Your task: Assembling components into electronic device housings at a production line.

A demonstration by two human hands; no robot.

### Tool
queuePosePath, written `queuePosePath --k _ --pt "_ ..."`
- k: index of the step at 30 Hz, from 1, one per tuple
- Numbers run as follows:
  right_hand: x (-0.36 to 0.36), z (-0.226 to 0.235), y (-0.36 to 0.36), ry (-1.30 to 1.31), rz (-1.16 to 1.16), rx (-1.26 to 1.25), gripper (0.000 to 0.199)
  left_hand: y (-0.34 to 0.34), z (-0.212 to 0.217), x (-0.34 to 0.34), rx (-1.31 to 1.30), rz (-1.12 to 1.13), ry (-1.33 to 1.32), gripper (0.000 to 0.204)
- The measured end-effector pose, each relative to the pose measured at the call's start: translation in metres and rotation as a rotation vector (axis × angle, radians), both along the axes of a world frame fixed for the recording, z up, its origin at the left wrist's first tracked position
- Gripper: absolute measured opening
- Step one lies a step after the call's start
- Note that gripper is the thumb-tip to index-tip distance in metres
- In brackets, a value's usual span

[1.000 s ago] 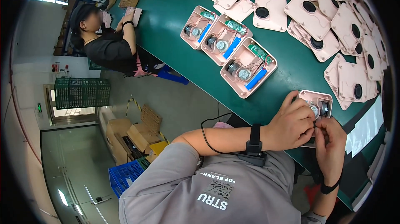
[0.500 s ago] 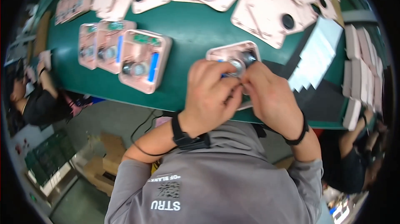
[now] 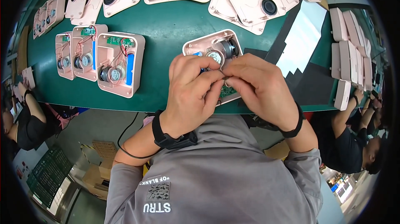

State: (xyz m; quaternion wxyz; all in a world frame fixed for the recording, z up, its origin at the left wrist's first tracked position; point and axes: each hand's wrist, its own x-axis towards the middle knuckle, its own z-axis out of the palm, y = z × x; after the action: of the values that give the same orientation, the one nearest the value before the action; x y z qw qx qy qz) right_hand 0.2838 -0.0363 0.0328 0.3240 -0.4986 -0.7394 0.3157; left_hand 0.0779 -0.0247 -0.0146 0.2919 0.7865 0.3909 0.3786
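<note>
Green table [image 3: 166, 24] fills the head view, pink covers far off, three open units at left. Left hand [image 3: 191, 93] and right hand [image 3: 260, 88] meet over an open pink housing [image 3: 210, 47] near the table's edge, fingertips pinching a small part inside it.

Grey long-sleeved top [image 3: 216, 174], sleeves pushed up the forearms, with a small patch and pale lettering printed across the back below the collar. Bare hands, left hand [image 3: 189, 88] and right hand [image 3: 258, 86], no gloves. Thick black band [image 3: 171, 138] around the left wrist, with a thin black cable [image 3: 125, 140] looping off it along the forearm, probably a grounding strap, though its end is hidden. Slimmer black band [image 3: 293, 126] around the right wrist.
</note>
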Motion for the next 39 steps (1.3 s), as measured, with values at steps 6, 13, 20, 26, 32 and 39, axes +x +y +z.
queuePosePath --k 6,13,20,26,32,39 --pt "0.004 0.008 0.01 -0.076 0.103 -0.129 0.015 -0.001 -0.004 -0.002 0.122 -0.013 -0.006 0.02" --pt "0.004 0.006 0.014 -0.03 0.074 -0.239 0.012 0.001 0.005 -0.005 0.042 -0.055 0.056 0.021" --pt "-0.001 0.006 0.009 -0.092 0.048 -0.184 0.013 0.003 0.012 -0.005 -0.081 -0.053 0.018 0.021" --pt "0.004 0.001 0.015 -0.054 0.085 -0.121 0.013 0.004 0.008 -0.008 -0.065 -0.059 0.014 0.021" --pt "0.006 0.0 0.013 -0.091 0.138 -0.055 0.012 0.005 0.005 -0.005 -0.011 -0.049 0.03 0.022" --pt "0.003 -0.003 0.007 -0.211 0.13 0.022 0.016 0.007 0.007 -0.003 0.01 -0.047 0.081 0.023"
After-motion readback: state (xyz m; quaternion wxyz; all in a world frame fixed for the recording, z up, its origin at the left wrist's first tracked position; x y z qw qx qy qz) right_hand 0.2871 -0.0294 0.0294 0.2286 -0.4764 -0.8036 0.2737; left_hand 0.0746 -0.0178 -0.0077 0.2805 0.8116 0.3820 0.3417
